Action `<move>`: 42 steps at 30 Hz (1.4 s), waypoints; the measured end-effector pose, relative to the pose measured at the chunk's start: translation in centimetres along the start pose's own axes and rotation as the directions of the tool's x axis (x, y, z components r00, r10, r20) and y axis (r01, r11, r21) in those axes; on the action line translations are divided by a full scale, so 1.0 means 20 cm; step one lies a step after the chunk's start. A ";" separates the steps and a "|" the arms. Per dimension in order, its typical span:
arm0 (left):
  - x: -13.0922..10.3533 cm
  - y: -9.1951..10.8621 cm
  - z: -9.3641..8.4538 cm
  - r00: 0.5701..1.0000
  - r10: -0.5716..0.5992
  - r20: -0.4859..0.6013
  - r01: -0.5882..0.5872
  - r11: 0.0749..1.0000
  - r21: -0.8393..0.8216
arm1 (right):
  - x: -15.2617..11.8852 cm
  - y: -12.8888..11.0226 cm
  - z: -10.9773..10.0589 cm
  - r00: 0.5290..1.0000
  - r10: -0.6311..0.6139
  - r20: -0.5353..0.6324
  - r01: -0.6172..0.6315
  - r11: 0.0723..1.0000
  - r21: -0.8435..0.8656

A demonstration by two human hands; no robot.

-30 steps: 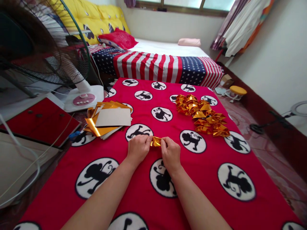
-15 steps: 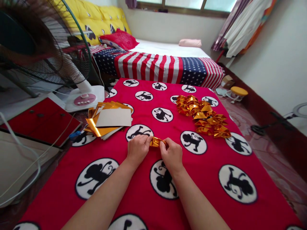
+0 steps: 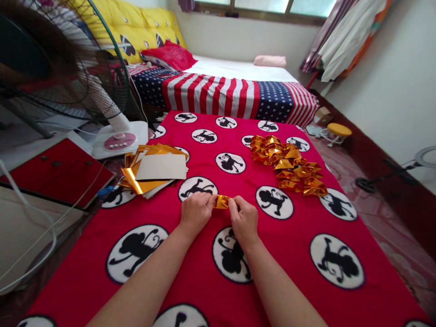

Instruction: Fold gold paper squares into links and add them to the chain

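Observation:
A small piece of folded gold foil paper (image 3: 222,202) is stretched between my two hands, just above the red cloth with monkey prints (image 3: 289,254). My left hand (image 3: 196,210) pinches its left end, fingers closed. On its right end my right hand (image 3: 244,218) is closed in the same kind of pinch. To the left lies a stack of gold and pale paper sheets (image 3: 161,167), the top one pale side up. Several folded gold paper pieces (image 3: 289,165) sit in rows to the right.
A running fan (image 3: 119,131) stands at the left beside a red panel (image 3: 57,168). Beyond the cloth is a bed with a striped, starred cover (image 3: 218,93). On the right floor are a yellow stool (image 3: 339,129) and a dark stand base (image 3: 366,184).
The foil paper between my hands has turned so its face shows flatter and squarer. My right hand has shifted very slightly; my left hand stays put.

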State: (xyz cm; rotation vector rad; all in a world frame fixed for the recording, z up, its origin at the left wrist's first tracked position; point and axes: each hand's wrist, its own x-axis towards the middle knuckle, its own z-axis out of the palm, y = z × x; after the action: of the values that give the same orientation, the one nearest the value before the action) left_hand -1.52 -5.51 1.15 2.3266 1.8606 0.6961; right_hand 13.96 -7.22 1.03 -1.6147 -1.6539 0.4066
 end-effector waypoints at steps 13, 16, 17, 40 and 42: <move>-0.01 0.00 0.01 1.000 0.006 0.024 -0.006 1.000 0.003 | 0.00 0.00 0.01 1.000 -0.002 -0.005 0.002 0.996 0.086; 0.00 0.00 0.01 1.000 0.000 0.005 0.001 1.000 -0.018 | -0.01 0.01 0.02 1.000 0.008 -0.025 -0.004 0.991 0.135; 0.00 0.00 0.01 1.000 -0.004 -0.006 0.003 1.000 -0.025 | -0.01 0.01 0.03 1.000 0.010 -0.028 -0.006 0.989 0.149; -0.01 0.00 0.03 0.993 -0.038 -0.114 -0.014 0.905 -0.425 | -0.02 0.01 0.03 0.999 -0.038 -0.004 0.038 0.986 0.163; -0.01 0.00 0.03 0.993 -0.045 -0.109 -0.010 0.891 -0.454 | -0.02 0.02 0.03 0.999 -0.041 -0.005 0.041 0.985 0.165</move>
State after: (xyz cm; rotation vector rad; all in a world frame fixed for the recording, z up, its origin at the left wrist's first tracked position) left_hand -1.36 -5.57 0.59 1.9995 1.5396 1.1458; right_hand 13.72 -7.32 0.24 -1.4565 -1.6050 0.5075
